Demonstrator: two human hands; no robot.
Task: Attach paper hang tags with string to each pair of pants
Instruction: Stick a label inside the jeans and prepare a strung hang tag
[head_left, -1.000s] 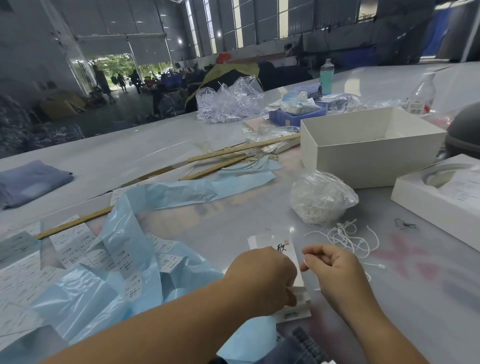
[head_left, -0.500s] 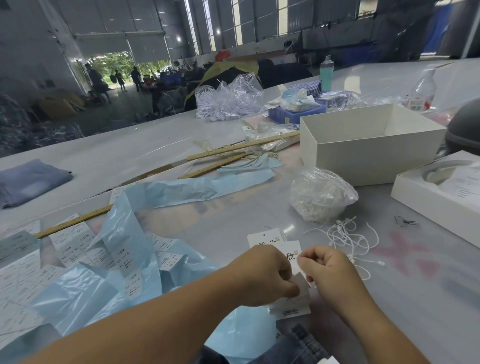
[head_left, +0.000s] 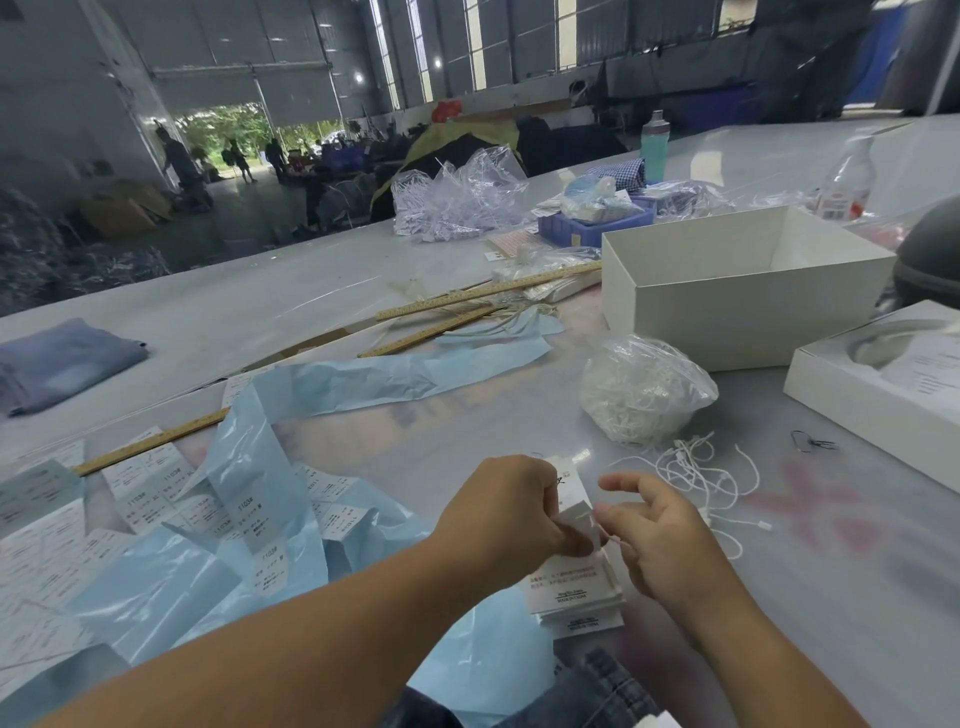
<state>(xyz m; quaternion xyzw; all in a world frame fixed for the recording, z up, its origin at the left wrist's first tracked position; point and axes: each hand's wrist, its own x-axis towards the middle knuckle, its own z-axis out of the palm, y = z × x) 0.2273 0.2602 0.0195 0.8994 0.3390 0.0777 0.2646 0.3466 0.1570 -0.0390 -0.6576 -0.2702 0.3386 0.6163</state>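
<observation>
The grey counter (head_left: 363, 291) carries everything, running from my near edge out toward the far edge by the hall. Crumpled light-blue plastic sheeting (head_left: 270, 467) sprawls over its near left part, with printed size labels (head_left: 156, 488) under and beside it. An open white cardboard box (head_left: 737, 280) stands toward the right edge. Folded blue pants (head_left: 62, 364) lie at the left edge, and denim (head_left: 597, 691) shows at the near edge below my arms. A clear bag of white strings (head_left: 644, 389) sits just in front of the box, loose strings (head_left: 696, 473) trailing from it. My left hand (head_left: 504, 514) has a closed grip, pinching the paper hang tags (head_left: 576, 577), which sit between my hands at the near edge. My right hand (head_left: 665, 535) has its fingertips pinched on a thin string (head_left: 615, 540) beside the tags, forefinger raised
</observation>
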